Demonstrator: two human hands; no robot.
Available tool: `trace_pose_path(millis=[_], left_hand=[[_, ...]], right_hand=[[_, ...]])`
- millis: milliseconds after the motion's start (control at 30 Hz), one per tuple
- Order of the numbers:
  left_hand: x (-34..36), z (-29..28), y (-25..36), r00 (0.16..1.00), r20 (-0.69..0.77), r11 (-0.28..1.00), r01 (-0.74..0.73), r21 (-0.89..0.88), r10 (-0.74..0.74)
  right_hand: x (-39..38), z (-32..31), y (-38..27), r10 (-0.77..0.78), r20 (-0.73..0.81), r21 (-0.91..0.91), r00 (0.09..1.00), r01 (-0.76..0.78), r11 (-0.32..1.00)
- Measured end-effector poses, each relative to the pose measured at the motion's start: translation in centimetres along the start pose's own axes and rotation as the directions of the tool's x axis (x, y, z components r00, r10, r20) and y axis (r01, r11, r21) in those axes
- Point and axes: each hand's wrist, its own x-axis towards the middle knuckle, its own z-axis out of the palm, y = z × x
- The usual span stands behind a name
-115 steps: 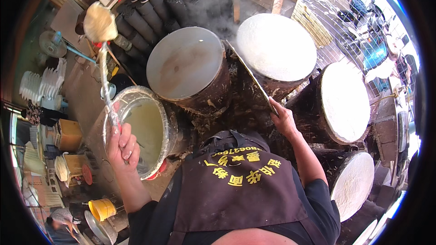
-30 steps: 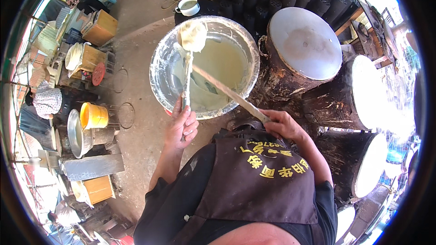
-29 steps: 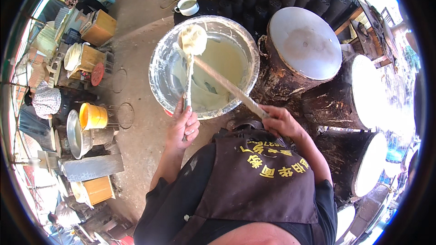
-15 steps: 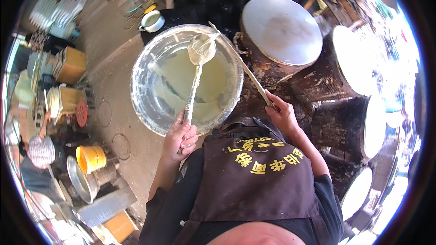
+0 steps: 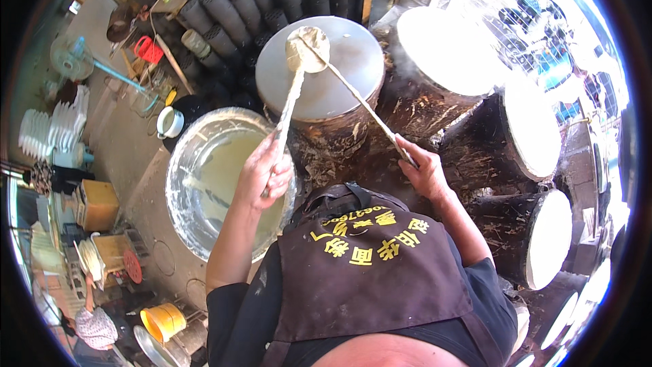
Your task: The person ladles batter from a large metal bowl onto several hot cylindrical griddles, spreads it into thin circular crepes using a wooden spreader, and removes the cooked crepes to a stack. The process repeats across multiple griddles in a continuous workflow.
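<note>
My left hand (image 5: 266, 173) is closed around the handle of a batter-coated ladle (image 5: 296, 88). The ladle's round bowl is over a grey, flat round griddle (image 5: 360, 61), which tops a dark drum-shaped stove. In my right hand (image 5: 422, 168) is a thin, crusted stick (image 5: 363, 103), gripped near its lower end. The stick's far end lies across the ladle bowl and appears to touch it. Below and left of the griddle stands a large basin (image 5: 178, 197) holding pale, runny batter (image 5: 227, 163). My left forearm and hand cover part of the basin's right side.
More drum stoves with bright round tops (image 5: 445, 51) curve around my right side. Dark cylinders (image 5: 241, 10) are stacked behind the griddle. A small white pot (image 5: 170, 122) stands beyond the basin. Far left are a yellow bucket (image 5: 161, 323) and another person (image 5: 95, 328).
The ladle and stick have gone from above the basin to above the griddle on its right. My view has turned to the right. Both hands keep their holds.
</note>
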Motion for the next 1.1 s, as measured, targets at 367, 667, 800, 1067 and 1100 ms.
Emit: trace_pose_path(millis=[367, 667, 800, 1067, 1100], left_hand=[[19.5, 3.8, -6.1, 0.898, -0.146, 0.624, -0.164, 0.764, 0.414], [18.0, 2.4, 4.6, 0.472, 0.237, -0.399, 0.280, 0.873, 0.849], [15.3, 1.9, 6.4, 0.517, 0.086, 0.066, -0.269, 0.961, 0.852], [4.3, 1.9, 2.0, 0.846, -0.187, 0.796, -0.364, 0.483, 0.500], [3.2, 1.3, 1.5, 0.853, -0.193, 0.823, -0.369, 0.432, 0.484]], right_hand=[[6.3, -2.6, 8.8, 0.189, 0.043, -0.270, 0.981, -0.171, 0.947], [7.7, 1.0, 12.9, 0.256, 0.017, -0.266, 0.967, -0.242, 0.933], [7.7, 2.6, 13.4, 0.215, -0.019, -0.096, 0.976, -0.216, 0.972], [8.5, 6.7, 9.6, 0.345, -0.091, 0.095, 0.934, -0.337, 0.937], [9.5, 7.9, 9.7, 0.319, -0.086, 0.091, 0.944, -0.311, 0.946]])
